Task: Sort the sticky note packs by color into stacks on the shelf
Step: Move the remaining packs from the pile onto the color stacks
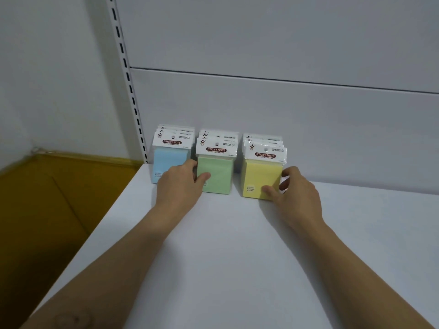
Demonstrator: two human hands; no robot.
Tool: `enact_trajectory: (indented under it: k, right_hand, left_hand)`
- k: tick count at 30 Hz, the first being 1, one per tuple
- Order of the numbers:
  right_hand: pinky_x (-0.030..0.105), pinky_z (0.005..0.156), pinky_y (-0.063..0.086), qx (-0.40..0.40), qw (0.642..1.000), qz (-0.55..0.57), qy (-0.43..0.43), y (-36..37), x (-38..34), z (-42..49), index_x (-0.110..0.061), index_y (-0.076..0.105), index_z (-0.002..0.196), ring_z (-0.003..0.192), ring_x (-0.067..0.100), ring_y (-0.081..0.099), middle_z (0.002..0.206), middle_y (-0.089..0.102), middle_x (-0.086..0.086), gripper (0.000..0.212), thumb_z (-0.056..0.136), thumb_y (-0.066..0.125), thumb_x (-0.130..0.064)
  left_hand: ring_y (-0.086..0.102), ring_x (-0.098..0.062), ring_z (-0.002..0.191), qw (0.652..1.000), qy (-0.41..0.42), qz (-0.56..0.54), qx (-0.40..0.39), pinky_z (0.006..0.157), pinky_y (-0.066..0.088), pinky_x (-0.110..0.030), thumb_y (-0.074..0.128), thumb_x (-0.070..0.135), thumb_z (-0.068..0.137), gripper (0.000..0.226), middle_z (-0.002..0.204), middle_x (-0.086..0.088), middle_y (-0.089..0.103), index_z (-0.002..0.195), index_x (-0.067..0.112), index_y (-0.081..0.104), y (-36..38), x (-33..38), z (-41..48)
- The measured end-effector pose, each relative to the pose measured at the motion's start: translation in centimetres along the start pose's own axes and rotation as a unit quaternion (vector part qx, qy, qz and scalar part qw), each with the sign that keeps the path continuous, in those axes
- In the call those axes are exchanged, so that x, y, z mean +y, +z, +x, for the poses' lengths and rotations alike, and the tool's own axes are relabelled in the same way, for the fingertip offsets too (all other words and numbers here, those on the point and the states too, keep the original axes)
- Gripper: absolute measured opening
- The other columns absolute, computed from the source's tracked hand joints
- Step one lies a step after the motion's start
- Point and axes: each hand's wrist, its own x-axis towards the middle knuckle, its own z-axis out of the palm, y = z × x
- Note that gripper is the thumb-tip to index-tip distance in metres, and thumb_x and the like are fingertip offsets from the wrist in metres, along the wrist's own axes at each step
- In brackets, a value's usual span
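Seemingly sorted, the blue stack (166, 160), green stack (217, 172) and yellow stack (259, 176) stand mid-frame at the back of the shelf (225, 245), yet the left hand (180, 184) pinching the green stack and the right hand (294, 188) gripping the yellow stack could topple the leaning packs with one careless nudge.

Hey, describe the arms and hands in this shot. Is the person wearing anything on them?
Nothing worn shows. The left hand and right hand are bare, with no gloves or rings visible. The left forearm and right forearm are uncovered down to the frame's bottom edge, with no sleeve, watch or bracelet in view. A faint round mark sits on the left forearm near the bottom left corner.
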Motion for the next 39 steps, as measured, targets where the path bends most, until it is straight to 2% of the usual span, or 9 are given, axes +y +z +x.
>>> enact_trajectory:
  k: [4,12,19,22,26,31,34,39]
  right_hand:
    - [0.032,0.070,0.037,0.002,1.000,-0.023,-0.003,0.1,0.0,-0.1,-0.019,0.047,0.118,0.089,0.019,0.054,0.104,0.061,-0.002,0.044,0.084,0.066,-0.040]
    - [0.031,0.069,0.036,0.015,0.997,-0.078,0.005,0.3,-0.5,-0.5,-0.022,0.047,0.120,0.094,0.021,0.058,0.102,0.061,-0.003,0.045,0.084,0.061,-0.045]
    - [0.032,0.085,0.042,0.017,0.997,-0.077,0.013,-0.4,-0.4,-1.2,-0.023,0.040,0.139,0.114,0.017,0.054,0.122,0.057,-0.004,0.068,0.083,0.061,-0.055]
    - [0.035,0.094,0.042,0.043,0.996,-0.075,-0.007,-1.4,-0.6,-1.2,-0.023,0.039,0.141,0.123,0.018,0.049,0.132,0.054,-0.002,0.070,0.083,0.062,-0.054]
    - [0.034,0.105,0.032,0.060,0.989,-0.114,-0.066,-2.9,-1.2,-1.2,-0.020,0.033,0.146,0.133,0.021,0.038,0.144,0.044,0.001,0.076,0.084,0.062,-0.053]
    - [0.038,0.118,0.011,0.022,0.971,-0.202,-0.126,-5.0,-1.8,-0.8,-0.027,0.014,0.152,0.148,0.019,0.009,0.161,0.014,0.000,0.087,0.084,0.052,-0.065]
    - [0.042,0.120,0.005,0.022,0.962,-0.239,-0.130,-6.9,-2.0,-0.4,-0.027,0.009,0.153,0.149,0.018,0.000,0.162,0.005,0.000,0.091,0.082,0.043,-0.073]
    - [0.045,0.120,0.000,0.021,0.951,-0.284,-0.116,-10.7,-1.6,-0.2,-0.027,0.005,0.154,0.149,0.019,-0.004,0.162,0.001,0.001,0.093,0.082,0.040,-0.075]
  left_hand:
    - [0.064,-0.027,0.087,1.000,-0.003,0.022,-0.004,0.076,0.053,-0.042,0.060,0.045,0.089,0.036,0.090,-0.003,0.070,0.107,0.014,0.062,0.1,0.2,-0.1]
    - [0.063,-0.029,0.091,1.000,-0.008,-0.009,-0.014,0.079,0.054,-0.044,0.061,0.039,0.090,0.035,0.094,-0.006,0.070,0.113,0.013,0.061,-0.1,0.1,-0.4]
    - [0.062,-0.022,0.095,1.000,-0.002,0.019,-0.013,0.081,0.053,-0.038,0.063,0.038,0.088,0.035,0.104,-0.003,0.069,0.115,0.015,0.059,-1.4,-0.4,-0.7]
    - [0.061,-0.020,0.098,0.998,0.041,0.051,0.000,0.080,0.052,-0.036,0.059,0.042,0.090,0.034,0.107,0.001,0.067,0.114,0.019,0.058,-2.0,0.2,-1.2]
    - [0.058,-0.020,0.105,0.991,0.126,0.051,-0.009,0.086,0.049,-0.037,0.057,0.045,0.089,0.040,0.112,0.001,0.065,0.121,0.020,0.058,-2.2,1.3,-1.7]
    - [0.042,-0.015,0.126,0.969,0.215,0.108,-0.050,0.100,0.032,-0.031,0.050,0.058,0.088,0.058,0.135,0.007,0.051,0.135,0.024,0.047,-3.0,3.2,-1.4]
    - [0.032,-0.016,0.135,0.956,0.247,0.144,-0.071,0.107,0.027,-0.035,0.046,0.064,0.086,0.071,0.146,0.006,0.041,0.142,0.023,0.035,-3.9,4.8,-0.4]
    - [0.031,-0.017,0.136,0.940,0.283,0.169,-0.088,0.106,0.025,-0.039,0.045,0.069,0.082,0.077,0.148,0.005,0.038,0.144,0.025,0.031,-4.4,8.4,1.4]
